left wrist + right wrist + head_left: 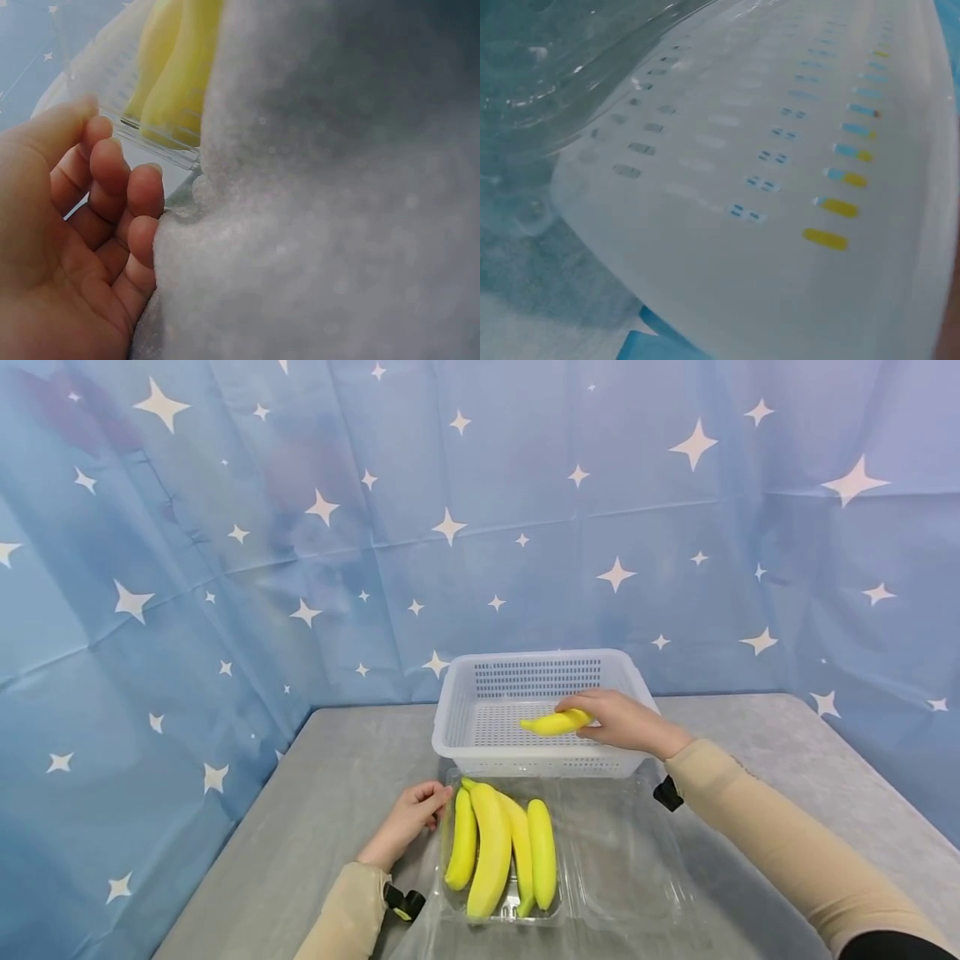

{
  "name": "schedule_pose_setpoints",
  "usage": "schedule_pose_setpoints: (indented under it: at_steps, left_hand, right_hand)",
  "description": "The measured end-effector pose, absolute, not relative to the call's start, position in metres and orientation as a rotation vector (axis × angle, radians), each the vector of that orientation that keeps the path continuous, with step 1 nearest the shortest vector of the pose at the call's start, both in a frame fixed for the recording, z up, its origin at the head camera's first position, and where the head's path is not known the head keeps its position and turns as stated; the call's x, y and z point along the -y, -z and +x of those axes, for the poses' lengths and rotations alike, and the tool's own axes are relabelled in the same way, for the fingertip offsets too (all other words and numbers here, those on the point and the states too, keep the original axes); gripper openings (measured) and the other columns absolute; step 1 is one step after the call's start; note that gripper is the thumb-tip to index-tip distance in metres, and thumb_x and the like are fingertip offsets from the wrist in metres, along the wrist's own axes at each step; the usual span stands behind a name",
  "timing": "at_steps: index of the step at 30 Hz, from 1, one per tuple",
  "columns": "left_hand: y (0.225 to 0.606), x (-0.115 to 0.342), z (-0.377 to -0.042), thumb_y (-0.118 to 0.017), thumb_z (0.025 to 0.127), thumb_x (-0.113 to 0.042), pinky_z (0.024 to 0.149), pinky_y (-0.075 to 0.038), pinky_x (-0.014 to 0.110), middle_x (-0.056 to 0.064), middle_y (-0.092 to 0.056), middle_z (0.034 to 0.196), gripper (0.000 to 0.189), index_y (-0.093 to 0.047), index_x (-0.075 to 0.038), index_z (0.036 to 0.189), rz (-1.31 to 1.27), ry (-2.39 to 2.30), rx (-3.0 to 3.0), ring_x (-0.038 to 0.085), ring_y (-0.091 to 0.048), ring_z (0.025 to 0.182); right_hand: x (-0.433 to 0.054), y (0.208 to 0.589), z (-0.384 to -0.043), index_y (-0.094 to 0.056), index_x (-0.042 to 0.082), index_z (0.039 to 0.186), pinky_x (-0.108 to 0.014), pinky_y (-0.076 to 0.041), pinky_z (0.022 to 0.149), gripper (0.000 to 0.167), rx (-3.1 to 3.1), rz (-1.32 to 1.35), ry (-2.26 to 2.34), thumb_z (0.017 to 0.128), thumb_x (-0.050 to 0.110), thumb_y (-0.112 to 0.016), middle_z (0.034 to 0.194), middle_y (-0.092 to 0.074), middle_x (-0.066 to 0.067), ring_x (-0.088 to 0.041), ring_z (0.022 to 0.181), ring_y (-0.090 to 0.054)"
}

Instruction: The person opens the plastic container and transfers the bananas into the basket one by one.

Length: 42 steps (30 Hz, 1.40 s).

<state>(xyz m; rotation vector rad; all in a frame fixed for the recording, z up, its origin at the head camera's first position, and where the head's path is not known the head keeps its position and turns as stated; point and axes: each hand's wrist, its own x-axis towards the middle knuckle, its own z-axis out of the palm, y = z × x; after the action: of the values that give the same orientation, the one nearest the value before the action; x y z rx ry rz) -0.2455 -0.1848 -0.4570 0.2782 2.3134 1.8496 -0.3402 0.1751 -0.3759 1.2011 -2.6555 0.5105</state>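
My right hand (pixel 626 720) grips a yellow banana (pixel 553 723) over the white plastic basket (pixel 540 762), its free tip pointing left. In the right wrist view the slotted basket wall (pixel 780 285) fills most of the picture, with yellow showing through some slots. Below the basket, several bananas (pixel 490 852) lie side by side in the left half of a clear plastic clamshell box (pixel 512 897). At that box's upper left corner, my left hand (pixel 408 818) pinches the edge between thumb and index finger, the other fingers curled below, as the left wrist view shows.
The clamshell's clear lid (pixel 622 860) lies spread open to the right of the bananas. Everything stands on a grey table (pixel 780 760). A blue curtain (pixel 525 468) with white stars hangs behind and along the left side.
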Motion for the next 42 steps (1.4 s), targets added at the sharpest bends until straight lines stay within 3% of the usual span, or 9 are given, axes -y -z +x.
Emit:
schedule_pose_setpoints:
  at_steps: [8,17,28,42]
  left_hand:
    - [0.46,0.184,-0.244,-0.056,0.1,-0.023,0.057,-0.041,0.027,0.007,-0.05,0.067,0.031,-0.054,-0.003,0.075,0.252,-1.862,-2.333,0.018,-0.044,0.059]
    - [0.459,0.184,-0.244,-0.056,0.1,-0.021,0.057,-0.041,0.026,0.005,-0.05,0.066,0.032,-0.054,0.002,0.077,0.263,-1.869,-2.328,0.017,-0.044,0.058]
    - [0.459,0.184,-0.244,-0.057,0.1,-0.024,0.056,-0.04,0.026,0.005,-0.05,0.067,0.032,-0.054,-0.002,0.076,0.26,-1.86,-2.327,0.018,-0.044,0.058]
    - [0.459,0.185,-0.246,-0.056,0.1,-0.023,0.057,-0.041,0.027,0.005,-0.05,0.066,0.033,-0.054,0.002,0.077,0.284,-1.857,-2.322,0.018,-0.044,0.058]
  right_hand:
    - [-0.176,0.382,-0.344,-0.063,0.012,0.124,-0.043,-0.048,0.093,0.047,2.711,1.153,-0.5,0.081,0.001,-0.077,0.123,-0.063,-0.004,-0.026,0.114,-0.057]
    - [-0.177,0.385,-0.346,-0.062,0.013,0.126,-0.044,-0.047,0.094,0.047,2.758,1.126,-0.497,0.082,0.003,-0.076,0.125,-0.061,-0.005,-0.027,0.116,-0.056]
    - [-0.179,0.388,-0.349,-0.062,0.009,0.125,-0.046,-0.048,0.091,0.045,2.791,1.115,-0.525,0.082,0.001,-0.075,0.122,-0.062,-0.008,-0.028,0.11,-0.058]
    - [-0.18,0.392,-0.357,-0.063,0.009,0.124,-0.045,-0.048,0.09,0.042,2.85,1.095,-0.571,0.084,-0.001,-0.072,0.12,-0.063,-0.007,-0.026,0.107,-0.059]
